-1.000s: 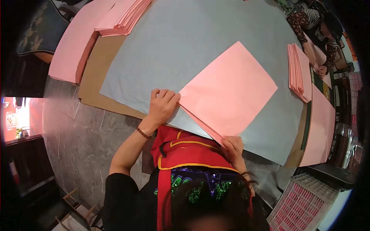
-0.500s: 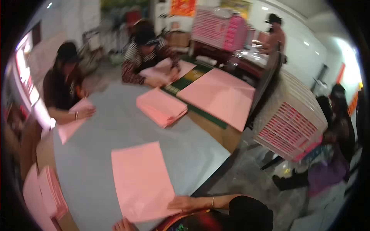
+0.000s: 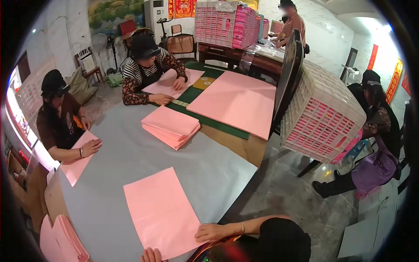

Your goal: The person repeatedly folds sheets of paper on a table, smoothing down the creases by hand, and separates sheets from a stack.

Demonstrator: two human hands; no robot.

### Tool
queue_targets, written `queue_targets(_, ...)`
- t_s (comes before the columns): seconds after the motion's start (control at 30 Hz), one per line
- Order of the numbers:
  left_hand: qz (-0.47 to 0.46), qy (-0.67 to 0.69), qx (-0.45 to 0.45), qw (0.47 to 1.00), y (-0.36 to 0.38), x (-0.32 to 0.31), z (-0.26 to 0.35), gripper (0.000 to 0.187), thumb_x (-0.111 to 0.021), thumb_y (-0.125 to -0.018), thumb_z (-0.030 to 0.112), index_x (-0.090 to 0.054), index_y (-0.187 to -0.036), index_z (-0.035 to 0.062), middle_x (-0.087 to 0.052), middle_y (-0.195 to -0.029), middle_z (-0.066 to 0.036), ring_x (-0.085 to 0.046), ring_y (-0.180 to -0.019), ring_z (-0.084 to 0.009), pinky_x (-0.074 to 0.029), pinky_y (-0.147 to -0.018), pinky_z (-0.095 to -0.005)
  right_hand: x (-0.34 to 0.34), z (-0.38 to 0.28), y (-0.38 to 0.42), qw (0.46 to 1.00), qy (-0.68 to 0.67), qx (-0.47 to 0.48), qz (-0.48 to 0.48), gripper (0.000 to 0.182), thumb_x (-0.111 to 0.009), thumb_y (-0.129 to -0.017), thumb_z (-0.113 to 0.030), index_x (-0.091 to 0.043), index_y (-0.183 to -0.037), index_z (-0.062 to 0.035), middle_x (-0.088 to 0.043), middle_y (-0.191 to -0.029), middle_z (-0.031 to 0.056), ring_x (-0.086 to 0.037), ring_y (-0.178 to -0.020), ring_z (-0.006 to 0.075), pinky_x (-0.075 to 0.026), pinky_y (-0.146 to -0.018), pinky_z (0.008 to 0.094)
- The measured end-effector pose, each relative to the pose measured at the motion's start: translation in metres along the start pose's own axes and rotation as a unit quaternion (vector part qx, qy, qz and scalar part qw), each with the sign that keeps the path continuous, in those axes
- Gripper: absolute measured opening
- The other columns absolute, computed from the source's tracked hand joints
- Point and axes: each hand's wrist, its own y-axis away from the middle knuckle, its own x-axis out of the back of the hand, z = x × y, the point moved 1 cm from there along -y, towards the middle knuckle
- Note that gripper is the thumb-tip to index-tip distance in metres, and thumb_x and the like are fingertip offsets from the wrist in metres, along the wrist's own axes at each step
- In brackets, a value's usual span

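A folded pink paper sheet (image 3: 159, 209) lies flat on the grey table cover, close to me. At its lower right edge, my right hand (image 3: 211, 232) rests on the paper with its fingers laid out flat. My left hand (image 3: 152, 255) touches the sheet's near lower edge; its fingers show only in part at the bottom of the view and look slightly bent and apart. Farther up the table, a stack of folded pink paper (image 3: 170, 124) lies away from both hands.
Two co-workers handle pink sheets across the table. A large pink sheet (image 3: 235, 102) lies on a green mat (image 3: 218, 125). More folded pink paper (image 3: 65, 240) is at the lower left. A plastic crate (image 3: 323, 113) with pink contents stands right, beside a seated person (image 3: 377, 126).
The view has shifted and become sharper. Both my hands stay at the edges of the pink sheet. The co-worker across the table has lowered the lifted pink paper flat.
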Motion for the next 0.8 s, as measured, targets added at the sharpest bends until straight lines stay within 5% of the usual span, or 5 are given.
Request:
queue_targets(0.2, -0.041, 0.013, -0.006, 0.999, -0.002, 0.002, 0.002, 0.056, -0.052, -0.09, 0.033, -0.04, -0.137, 0.006, -0.038, -0.141, -0.019, -0.032, -0.133, -0.0354, -0.021, -0.108, -0.0511, 0.004, -0.005, -0.003, 1.0, 0.023, 0.006, -0.001, 0.017, -0.059, -0.078, -0.01, -0.059, -0.095, -0.0052, -0.059, -0.102, 0.0061, -0.054, -0.086, 0.0242, -0.047, -0.075, 0.0345)
queue_targets(0.4, -0.088, 0.002, -0.003, 0.996, -0.003, 0.005, 0.002, 0.06, -0.049, -0.092, 0.034, -0.031, -0.141, 0.0047, -0.029, -0.146, -0.021, -0.025, -0.136, -0.0362, -0.015, -0.11, -0.052, 0.005, -0.009, -0.005, 0.992, 0.125, 0.024, 0.012, 0.02, -0.065, -0.075, -0.02, -0.06, -0.091, -0.0094, -0.059, -0.111, 0.0059, -0.054, -0.107, 0.0247, -0.043, -0.086, 0.0502)
queue_targets(0.5, -0.095, 0.006, 0.0, 0.996, -0.005, 0.01, 0.004, 0.061, -0.05, -0.092, 0.033, -0.03, -0.142, 0.0035, -0.029, -0.146, -0.02, -0.024, -0.136, -0.0363, -0.014, -0.111, -0.0515, 0.002, 0.0, -0.005, 0.996, 0.077, 0.007, -0.043, 0.027, -0.064, -0.073, -0.022, -0.06, -0.097, -0.0103, -0.057, -0.119, 0.0083, -0.046, -0.123, 0.0271, -0.027, -0.104, 0.0597)
queue_targets(0.63, -0.048, -0.048, -0.033, 0.997, 0.0, -0.016, -0.012, 0.056, -0.047, -0.09, 0.034, -0.041, -0.132, -0.0018, -0.04, -0.135, -0.024, -0.032, -0.128, -0.0415, -0.02, -0.106, -0.0554, -0.006, 0.018, 0.01, 0.995, 0.08, 0.014, -0.052, 0.032, -0.063, -0.073, -0.019, -0.061, -0.103, -0.0088, -0.058, -0.12, 0.0102, -0.048, -0.122, 0.0275, -0.023, -0.107, 0.0606)
queue_targets(0.8, -0.093, 0.005, 0.027, 0.995, -0.007, -0.004, -0.006, 0.064, -0.056, -0.086, 0.038, -0.036, -0.139, 0.0065, -0.031, -0.146, -0.016, -0.025, -0.136, -0.0318, -0.015, -0.11, -0.0518, 0.006, 0.011, -0.003, 0.994, 0.09, 0.009, -0.058, 0.034, -0.064, -0.064, -0.013, -0.063, -0.098, -0.0086, -0.061, -0.114, 0.0093, -0.053, -0.117, 0.0241, -0.026, -0.107, 0.0575)
